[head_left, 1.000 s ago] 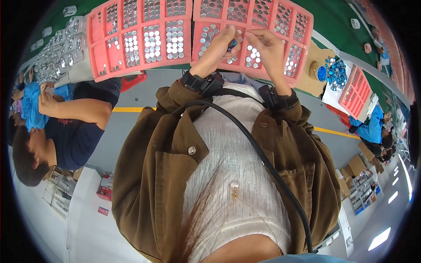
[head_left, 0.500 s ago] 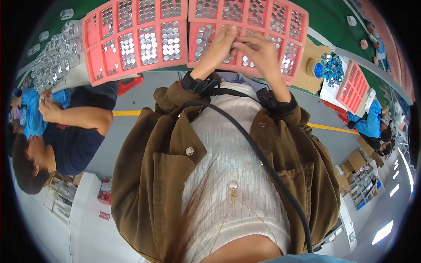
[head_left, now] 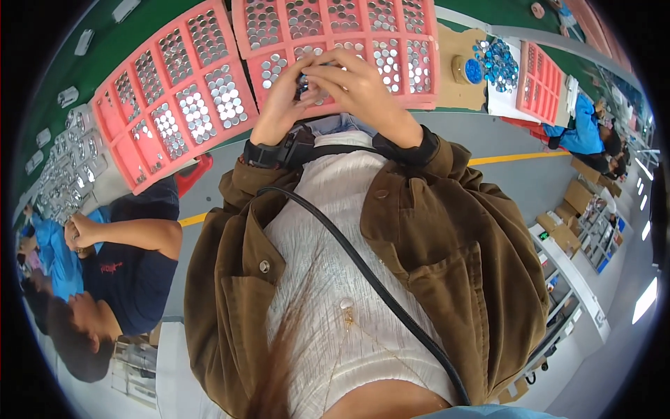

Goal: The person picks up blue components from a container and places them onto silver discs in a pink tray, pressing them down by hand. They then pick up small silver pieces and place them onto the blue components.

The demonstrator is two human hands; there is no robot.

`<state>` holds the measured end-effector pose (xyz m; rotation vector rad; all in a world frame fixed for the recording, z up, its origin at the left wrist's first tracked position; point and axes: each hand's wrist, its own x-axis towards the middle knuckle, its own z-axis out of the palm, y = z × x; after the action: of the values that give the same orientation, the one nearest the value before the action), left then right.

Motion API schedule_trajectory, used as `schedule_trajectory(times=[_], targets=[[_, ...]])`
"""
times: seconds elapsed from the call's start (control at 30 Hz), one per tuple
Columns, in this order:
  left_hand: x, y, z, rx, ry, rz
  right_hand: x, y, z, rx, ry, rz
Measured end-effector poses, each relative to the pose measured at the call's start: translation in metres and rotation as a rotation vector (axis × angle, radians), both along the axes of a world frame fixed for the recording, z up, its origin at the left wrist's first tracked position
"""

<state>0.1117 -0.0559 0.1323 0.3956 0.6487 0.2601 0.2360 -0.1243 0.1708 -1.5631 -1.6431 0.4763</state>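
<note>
My left hand (head_left: 285, 94) is curled around a small dark, shiny thing (head_left: 302, 85) too hidden to name. Bent over it from the other side, my right hand (head_left: 354, 82) meets the left with its fingers closed together. Whatever its fingertips hold is hidden. Both hands hover above the near edge of a pink compartment tray (head_left: 438, 77). Round silver discs (head_left: 387, 64) lie in the tray's cells. Beside it on the left, a second pink tray (head_left: 180, 87) carries more discs, with sparser cells at its far left end.
To the right stand a jar with blue contents (head_left: 469, 70) and a heap of blue round pieces (head_left: 497, 64). A smaller pink tray (head_left: 539, 84) lies beyond. Clear plastic parts (head_left: 66, 178) are piled at the left, where a co-worker (head_left: 129, 258) sits close by.
My hands have moved left and come closer together, the right now curved over the left. The view has shifted, and the co-worker's hand has dropped nearer the clear parts.
</note>
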Motion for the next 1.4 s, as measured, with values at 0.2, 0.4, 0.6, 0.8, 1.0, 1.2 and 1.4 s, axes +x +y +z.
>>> schedule_trajectory(times=[0.2,0.4,0.6,0.8,1.0,1.2,1.4], targets=[[-0.001,-0.001,0.014,0.233,0.014,-0.1,0.01,-0.004,-0.019,-0.261,0.643,-0.247],[0.001,-0.006,0.012,0.534,0.198,-0.177,0.019,-0.012,-0.026,-0.548,0.985,-0.231],[-0.006,-0.008,-0.007,0.592,0.184,-0.2,0.021,-0.014,-0.031,-0.731,1.013,-0.187],[-0.01,-0.011,-0.014,0.569,0.153,-0.201,0.021,-0.023,-0.033,-0.687,0.963,-0.111],[-0.012,-0.018,-0.024,0.529,0.076,-0.247,0.022,-0.037,-0.04,-0.75,0.96,-0.044],[-0.013,-0.021,-0.025,0.408,0.179,-0.386,0.029,-0.046,-0.038,-0.863,0.948,0.037],[-0.008,-0.021,-0.033,0.433,0.085,-0.518,0.034,-0.056,-0.05,-0.843,0.907,0.089]])
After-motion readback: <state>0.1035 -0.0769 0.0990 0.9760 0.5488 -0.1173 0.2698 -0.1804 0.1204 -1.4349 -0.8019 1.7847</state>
